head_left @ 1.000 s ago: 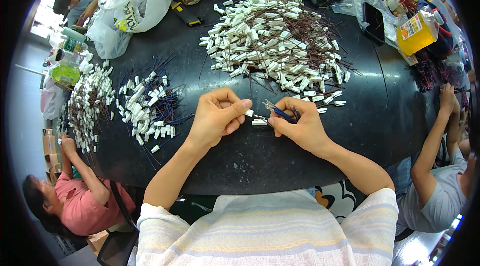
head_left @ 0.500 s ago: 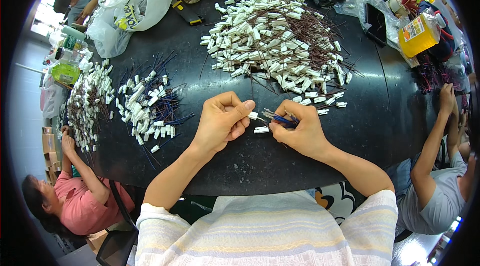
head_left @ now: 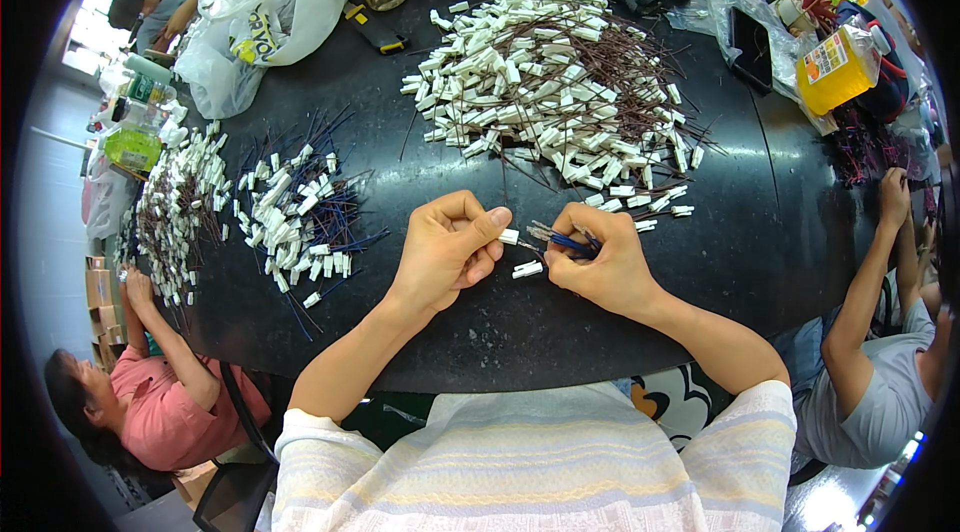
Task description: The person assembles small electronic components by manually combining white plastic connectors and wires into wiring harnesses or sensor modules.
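Note:
Between the thumb and fingers of my left hand (head_left: 455,247) is a small white plastic connector (head_left: 509,236), its end poking out toward the right. My right hand (head_left: 600,257) is closed round a bunch of dark blue wires (head_left: 573,246) with metal terminals at their tips. One wire tip from this hand reaches up to the connector; whether it sits inside I cannot tell. Just below, on the black table (head_left: 490,332), lies another white connector (head_left: 527,270). Both hands are close together over the near middle of the table.
Beyond my hands rises a big heap of white connectors with brown wires (head_left: 540,82). Left lies a smaller pile with blue wires (head_left: 300,212). A box cutter (head_left: 377,29), a phone (head_left: 750,49) and a yellow bottle (head_left: 840,69) lie farther off. Co-workers sit at both sides.
Both hands have shifted very slightly, keeping their grips. The loose connector below them appears a little farther right and lower.

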Demonstrator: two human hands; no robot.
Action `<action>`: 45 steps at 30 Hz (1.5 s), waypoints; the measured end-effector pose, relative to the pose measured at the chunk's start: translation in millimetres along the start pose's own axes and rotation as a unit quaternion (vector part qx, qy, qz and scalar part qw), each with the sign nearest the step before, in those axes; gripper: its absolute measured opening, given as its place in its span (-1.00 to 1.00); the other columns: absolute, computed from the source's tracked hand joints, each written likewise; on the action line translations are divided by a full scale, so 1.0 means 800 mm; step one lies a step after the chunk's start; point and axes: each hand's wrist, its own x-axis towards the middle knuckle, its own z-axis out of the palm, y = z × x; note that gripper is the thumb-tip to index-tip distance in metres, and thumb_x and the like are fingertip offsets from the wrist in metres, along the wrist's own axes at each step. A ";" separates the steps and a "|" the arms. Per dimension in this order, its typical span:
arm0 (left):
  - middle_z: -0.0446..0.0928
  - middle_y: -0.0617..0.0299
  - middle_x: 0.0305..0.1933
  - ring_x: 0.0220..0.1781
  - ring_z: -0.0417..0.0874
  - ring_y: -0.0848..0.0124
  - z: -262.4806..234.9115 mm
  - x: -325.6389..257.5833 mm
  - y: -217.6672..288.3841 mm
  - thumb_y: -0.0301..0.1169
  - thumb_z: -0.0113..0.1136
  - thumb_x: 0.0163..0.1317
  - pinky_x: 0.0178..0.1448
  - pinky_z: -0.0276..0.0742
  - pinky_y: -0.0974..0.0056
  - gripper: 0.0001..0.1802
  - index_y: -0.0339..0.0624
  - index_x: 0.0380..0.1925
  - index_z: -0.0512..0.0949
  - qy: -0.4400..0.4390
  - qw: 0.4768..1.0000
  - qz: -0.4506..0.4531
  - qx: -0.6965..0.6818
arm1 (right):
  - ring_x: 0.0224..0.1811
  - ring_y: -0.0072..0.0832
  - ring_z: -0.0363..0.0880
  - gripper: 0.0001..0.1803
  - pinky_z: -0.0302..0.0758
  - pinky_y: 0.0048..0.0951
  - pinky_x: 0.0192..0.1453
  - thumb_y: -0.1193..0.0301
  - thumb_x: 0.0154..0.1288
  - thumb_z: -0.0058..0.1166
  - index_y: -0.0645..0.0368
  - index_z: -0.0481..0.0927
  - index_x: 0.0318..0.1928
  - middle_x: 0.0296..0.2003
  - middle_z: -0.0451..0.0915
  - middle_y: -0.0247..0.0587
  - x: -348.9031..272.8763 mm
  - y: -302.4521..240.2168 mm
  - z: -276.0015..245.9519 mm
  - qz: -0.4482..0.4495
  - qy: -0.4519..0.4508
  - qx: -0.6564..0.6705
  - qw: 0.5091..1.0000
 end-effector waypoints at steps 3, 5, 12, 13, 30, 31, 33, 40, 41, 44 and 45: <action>0.44 0.22 -0.70 -0.83 0.31 0.64 0.002 -0.001 -0.002 -0.41 0.17 0.16 -0.82 0.04 0.56 -0.74 -0.21 -0.65 0.37 0.003 1.000 0.019 0.013 | -0.65 -0.71 0.35 -0.88 0.30 -0.60 -0.56 0.52 -0.14 0.11 0.27 0.44 -0.56 -0.71 0.44 -0.28 0.000 0.001 0.000 -0.001 0.003 0.004 1.000; 0.45 0.21 -0.69 -0.83 0.31 0.64 0.003 -0.003 -0.002 -0.41 0.18 0.15 -0.81 0.07 0.56 -0.74 -0.21 -0.65 0.38 0.002 0.999 0.033 0.019 | -0.66 -0.70 0.35 -0.88 0.30 -0.59 -0.56 0.52 -0.14 0.11 0.28 0.44 -0.56 -0.71 0.43 -0.27 -0.001 0.000 0.001 -0.005 0.015 0.003 1.000; 0.46 0.19 -0.68 -0.82 0.32 0.63 0.008 -0.007 -0.007 -0.45 0.17 0.15 -0.78 0.12 0.57 -0.76 -0.24 -0.63 0.38 0.016 0.994 0.076 0.077 | -0.66 -0.68 0.34 -0.89 0.31 -0.58 -0.55 0.51 -0.12 0.10 0.28 0.46 -0.55 -0.71 0.43 -0.26 -0.001 0.006 0.005 0.046 0.032 0.042 0.998; 0.46 0.19 -0.67 -0.81 0.32 0.63 0.009 -0.008 -0.008 -0.45 0.17 0.15 -0.78 0.12 0.56 -0.76 -0.25 -0.62 0.38 0.015 0.994 0.078 0.081 | -0.66 -0.68 0.34 -0.89 0.30 -0.58 -0.56 0.51 -0.12 0.10 0.28 0.47 -0.54 -0.71 0.44 -0.26 -0.001 0.004 0.004 0.037 0.017 0.041 0.998; 0.44 0.35 -0.60 -0.63 0.30 0.66 0.006 0.027 0.004 -0.42 0.23 0.07 -0.58 0.18 0.47 -0.83 -0.28 -0.45 0.48 0.134 0.853 0.282 0.417 | -0.64 -0.67 0.44 -0.90 0.35 -0.60 -0.54 0.52 0.06 0.11 0.29 0.51 -0.39 -0.67 0.49 -0.29 -0.001 0.010 0.004 -0.032 -0.027 0.036 0.998; 0.44 0.25 -0.59 -0.64 0.35 0.57 0.005 0.040 0.010 -0.44 0.25 0.02 -0.55 0.23 0.43 -0.83 -0.29 -0.46 0.48 0.152 0.807 0.335 0.461 | -0.62 -0.67 0.44 -0.90 0.35 -0.61 -0.53 0.51 0.08 0.09 0.28 0.49 -0.39 -0.67 0.49 -0.30 0.000 0.008 0.003 -0.031 -0.022 0.042 0.998; 0.44 0.16 -0.58 -0.64 0.40 0.48 -0.001 0.061 0.014 -0.45 0.27 -0.03 -0.53 0.28 0.40 -0.82 -0.29 -0.46 0.48 0.172 0.754 0.387 0.502 | -0.61 -0.68 0.45 -0.90 0.35 -0.61 -0.53 0.51 0.09 0.08 0.27 0.47 -0.38 -0.66 0.49 -0.30 0.000 0.006 0.002 -0.033 -0.019 0.048 0.998; 0.50 0.24 -0.53 -0.73 0.21 0.66 -0.018 0.051 0.021 -0.53 0.18 0.06 -0.65 0.10 0.47 -0.88 -0.31 -0.39 0.47 0.136 0.836 0.275 0.454 | -0.58 -0.72 0.44 -0.90 0.32 -0.68 -0.45 0.50 0.19 0.00 0.28 0.43 -0.41 -0.64 0.49 -0.33 0.004 0.010 -0.004 0.036 -0.025 0.201 0.979; 0.52 0.20 -0.51 -0.74 0.21 0.67 -0.016 0.041 0.024 -0.56 0.15 0.08 -0.67 0.08 0.50 -0.88 -0.33 -0.36 0.46 0.095 0.926 0.202 0.304 | -0.57 -0.72 0.45 -0.89 0.32 -0.69 -0.45 0.49 0.19 0.01 0.29 0.43 -0.40 -0.65 0.50 -0.33 0.005 0.006 -0.005 0.050 -0.016 0.220 0.974; 0.52 0.09 -0.48 -0.76 0.22 0.69 -0.016 0.017 0.028 -0.58 0.06 0.14 -0.69 0.06 0.59 -0.81 -0.37 -0.23 0.43 0.013 0.991 0.086 0.106 | -0.59 -0.71 0.45 -0.89 0.32 -0.69 -0.47 0.48 0.17 0.04 0.30 0.46 -0.39 -0.66 0.50 -0.33 0.006 0.012 -0.003 0.044 0.006 0.228 0.973; 0.52 0.10 -0.47 -0.76 0.24 0.69 -0.019 0.012 0.026 -0.56 0.06 0.15 -0.71 0.04 0.59 -0.82 -0.39 -0.23 0.44 -0.037 0.999 0.031 0.001 | -0.60 -0.71 0.45 -0.89 0.32 -0.69 -0.48 0.48 0.17 0.05 0.29 0.46 -0.39 -0.66 0.50 -0.33 0.006 0.007 -0.004 0.047 -0.007 0.197 0.979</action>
